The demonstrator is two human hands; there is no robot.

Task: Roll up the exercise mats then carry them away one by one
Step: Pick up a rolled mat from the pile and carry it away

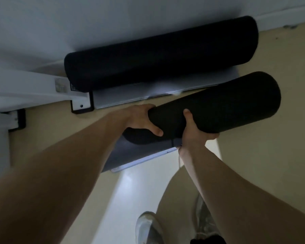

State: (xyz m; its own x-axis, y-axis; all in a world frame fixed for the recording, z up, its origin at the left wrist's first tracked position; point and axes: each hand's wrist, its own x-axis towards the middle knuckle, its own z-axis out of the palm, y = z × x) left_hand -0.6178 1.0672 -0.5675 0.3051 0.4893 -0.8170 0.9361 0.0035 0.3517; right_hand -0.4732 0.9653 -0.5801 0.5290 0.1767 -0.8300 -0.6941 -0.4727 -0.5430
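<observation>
Down at the bottom edge a pale shoe (148,226) stands on the beige floor (60,138), and above it both bare arms reach to the rolled black mat (227,106), which slants up to the right. The left hand (141,118) is curled round its near end, thumb across the front, while the right hand (194,132) cups it from below, thumb hooked over the top. Under the roll lies a grey sheet (139,155); farther off, a white frame foot (81,103) stands beside a second rolled mat (162,53) lying along the white wall (113,20).
</observation>
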